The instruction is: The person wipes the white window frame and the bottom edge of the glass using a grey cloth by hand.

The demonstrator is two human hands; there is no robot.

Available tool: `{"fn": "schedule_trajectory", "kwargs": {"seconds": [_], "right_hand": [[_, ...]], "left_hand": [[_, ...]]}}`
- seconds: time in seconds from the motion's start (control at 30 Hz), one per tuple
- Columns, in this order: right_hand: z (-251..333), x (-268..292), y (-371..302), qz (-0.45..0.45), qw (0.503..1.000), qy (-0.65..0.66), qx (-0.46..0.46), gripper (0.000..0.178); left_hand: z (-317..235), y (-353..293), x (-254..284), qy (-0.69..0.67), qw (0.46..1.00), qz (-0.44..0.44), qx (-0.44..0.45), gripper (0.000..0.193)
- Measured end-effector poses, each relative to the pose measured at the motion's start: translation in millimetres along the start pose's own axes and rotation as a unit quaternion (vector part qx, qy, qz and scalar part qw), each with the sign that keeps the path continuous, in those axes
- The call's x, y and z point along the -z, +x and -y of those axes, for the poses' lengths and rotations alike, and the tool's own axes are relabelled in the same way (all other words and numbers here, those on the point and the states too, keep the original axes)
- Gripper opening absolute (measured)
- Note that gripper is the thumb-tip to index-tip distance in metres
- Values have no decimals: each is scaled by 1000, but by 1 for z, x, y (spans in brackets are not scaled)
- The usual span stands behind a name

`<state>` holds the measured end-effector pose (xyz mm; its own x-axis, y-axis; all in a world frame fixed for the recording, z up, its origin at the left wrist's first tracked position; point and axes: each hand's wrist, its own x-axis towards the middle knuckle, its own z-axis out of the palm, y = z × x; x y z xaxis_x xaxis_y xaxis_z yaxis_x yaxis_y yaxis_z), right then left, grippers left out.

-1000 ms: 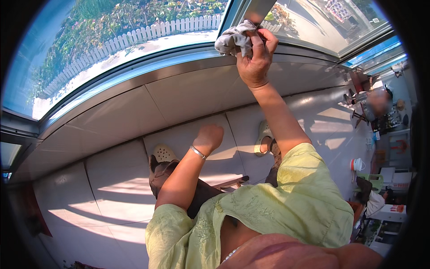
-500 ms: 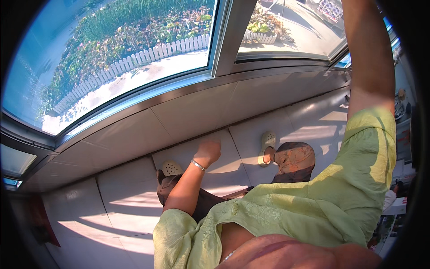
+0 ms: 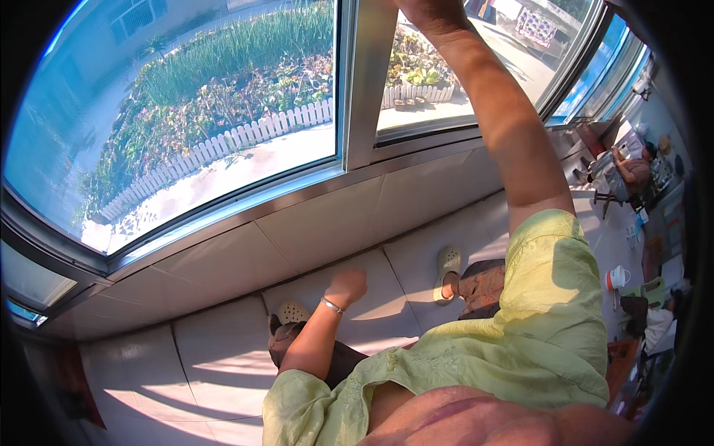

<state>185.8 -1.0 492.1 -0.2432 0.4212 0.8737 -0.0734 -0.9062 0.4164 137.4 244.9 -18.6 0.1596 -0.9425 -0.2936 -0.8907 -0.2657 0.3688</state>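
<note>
My right arm stretches up in front of the sliding window. Its hand [image 3: 435, 13] is at the upper edge of the view, beside the metal upright [image 3: 364, 82] between two panes. The fingers are cut off, so whether they touch the frame or hold something cannot be seen. Lower down, my left hand [image 3: 347, 287] hangs over the tiled floor with its fingers curled in and nothing visible in them. A silver bracelet [image 3: 332, 305] circles that wrist. Left of the upright stands a large glass pane [image 3: 223, 141], and a narrower pane [image 3: 424, 97] is behind my right arm.
Beneath the window runs a sill [image 3: 230, 204] above a tiled wall. My feet are in pale clogs [image 3: 448, 262]. Outside, a white picket fence [image 3: 230, 141] borders a planted bed. Far right, another person [image 3: 634, 171] sits, and a white bucket [image 3: 616, 277] stands nearer.
My right arm has swung left from the far right to the window's middle upright, bringing its hand partly into view. The view has shifted a little. My left hand has stayed nearly the same.
</note>
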Motion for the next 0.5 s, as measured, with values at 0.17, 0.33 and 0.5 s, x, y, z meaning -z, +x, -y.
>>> {"fn": "schedule_trajectory", "kwargs": {"seconds": [0.17, 0.33, 0.5], "right_hand": [[81, 93, -123, 236, 964, 64, -108, 41], [85, 133, -168, 404, 898, 132, -111, 50], [7, 71, -53, 164, 982, -19, -87, 55]], "left_hand": [[-5, 8, -10, -11, 1000, -5, -17, 24], [-2, 14, -10, -18, 999, 38, -7, 26], [5, 8, -7, -29, 999, 2, -29, 26]]}}
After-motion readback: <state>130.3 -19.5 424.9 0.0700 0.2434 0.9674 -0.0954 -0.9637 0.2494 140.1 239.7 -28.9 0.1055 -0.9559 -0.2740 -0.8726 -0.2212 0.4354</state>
